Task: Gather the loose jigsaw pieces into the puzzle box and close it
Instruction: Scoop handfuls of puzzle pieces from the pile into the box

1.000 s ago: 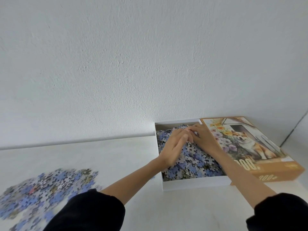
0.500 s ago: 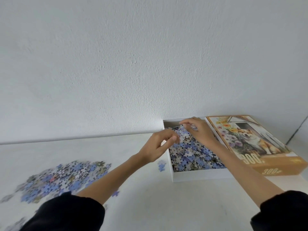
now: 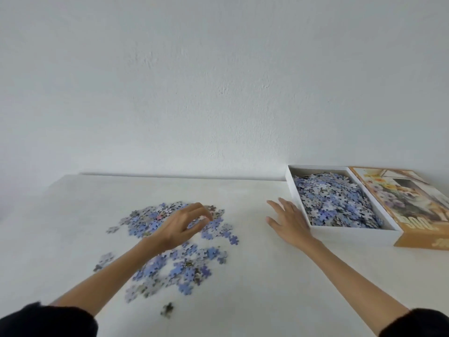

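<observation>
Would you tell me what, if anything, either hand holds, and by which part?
Nothing: the left hand curves empty over the loose pieces; the right hand is open.

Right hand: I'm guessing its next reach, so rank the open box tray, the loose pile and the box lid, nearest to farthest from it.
1. Box tray: its left wall lies just beside the right hand.
2. Loose pile: on the table to that hand's left, below the left hand.
3. Box lid: beyond the tray, far right.
</observation>
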Demonstrator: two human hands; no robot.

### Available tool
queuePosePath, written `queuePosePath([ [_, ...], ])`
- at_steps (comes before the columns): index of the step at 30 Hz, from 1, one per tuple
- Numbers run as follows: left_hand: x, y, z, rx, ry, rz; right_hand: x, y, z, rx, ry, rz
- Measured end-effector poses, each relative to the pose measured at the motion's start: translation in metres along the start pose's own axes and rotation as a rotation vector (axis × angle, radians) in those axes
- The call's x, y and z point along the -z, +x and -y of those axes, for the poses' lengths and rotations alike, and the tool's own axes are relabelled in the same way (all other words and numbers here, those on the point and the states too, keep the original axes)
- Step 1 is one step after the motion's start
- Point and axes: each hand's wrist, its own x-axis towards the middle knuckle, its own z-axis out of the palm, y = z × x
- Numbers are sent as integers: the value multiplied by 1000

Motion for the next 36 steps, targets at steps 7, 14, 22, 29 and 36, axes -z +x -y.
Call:
queuePosePath([
  [7, 50, -100, 89, 421, 133, -139, -21, -11, 27, -199, 31, 12],
  [14, 59, -135, 124, 711, 121, -91, -42, -34, 102, -64, 7, 47],
  [22, 32, -110, 103, 458, 124, 17, -61, -44, 152, 19, 0, 69],
  [29, 39, -108, 106, 456, -77, -11, -52, -42, 152, -7, 330, -75],
  [36, 35, -110, 98, 466, 121, 116, -58, -45, 161, -15, 107, 130],
])
